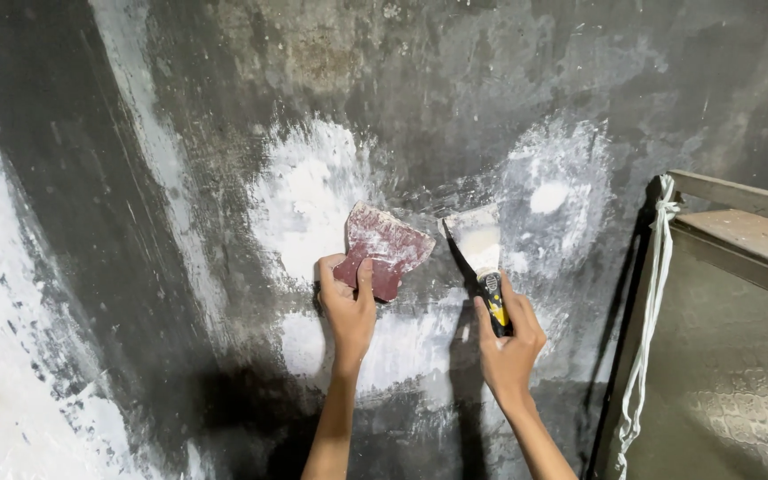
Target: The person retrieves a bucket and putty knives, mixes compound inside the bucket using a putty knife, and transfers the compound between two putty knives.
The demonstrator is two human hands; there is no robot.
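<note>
My left hand (346,302) grips a dark red, irregular flat piece (384,247) dusted with white filler and holds it up against the dark grey wall (455,80). My right hand (508,342) is closed around the black and yellow handle of a putty knife (482,253). Its wide blade is coated in white filler and rests against the wall just right of the red piece. White filler patches (308,191) spread across the wall behind both tools.
A metal frame (731,191) with a knotted white cord (651,302) hanging down it stands at the right. A broad white smeared area (2,356) covers the wall's lower left. Another white patch (551,196) lies above the knife.
</note>
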